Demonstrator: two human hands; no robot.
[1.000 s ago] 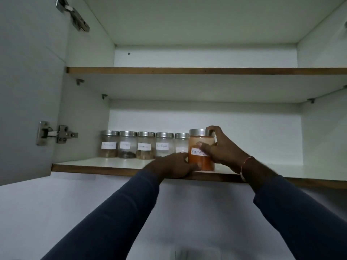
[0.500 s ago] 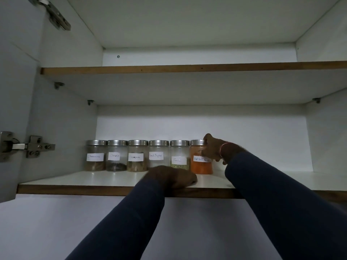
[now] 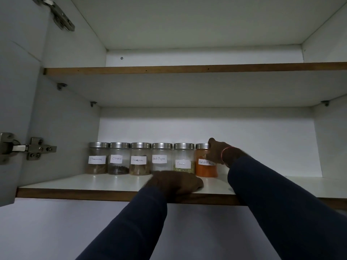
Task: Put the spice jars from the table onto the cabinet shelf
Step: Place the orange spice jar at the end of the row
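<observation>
Six spice jars (image 3: 161, 147) are seen in the head view. They stand upright in one row toward the far side of the lower shelf (image 3: 56, 182), side by side and close together, each with a steel lid and a handwritten white label. From left to right they are the first cinnamon jar (image 3: 97, 158), the cloves jar (image 3: 118, 158), the second cinnamon jar (image 3: 139, 159), the black pepper jar (image 3: 161, 158), the fennel jar (image 3: 183, 160) and the red chilli powder jar (image 3: 205, 168). The last, filled with orange-red powder, closes the right end of the row just beside the fennel jar.

The red chilli powder jar is gripped from its right side by the right hand (image 3: 216, 152), with the thumb set at the lid's edge and the fingers wrapped behind the glass. A red thread band (image 3: 224, 154) is worn at that wrist.

The left hand (image 3: 174, 182) is laid palm down on the near part of the lower shelf, in front of the black pepper and fennel jars. Its fingers are relaxed and nothing is held. Both arms are covered by dark blue sleeves (image 3: 272, 203).

The upper shelf (image 3: 169, 69) is seen above with its brown front edge. At the left, the open cabinet door (image 3: 15, 91) is carried on a metal hinge (image 3: 28, 148).
</observation>
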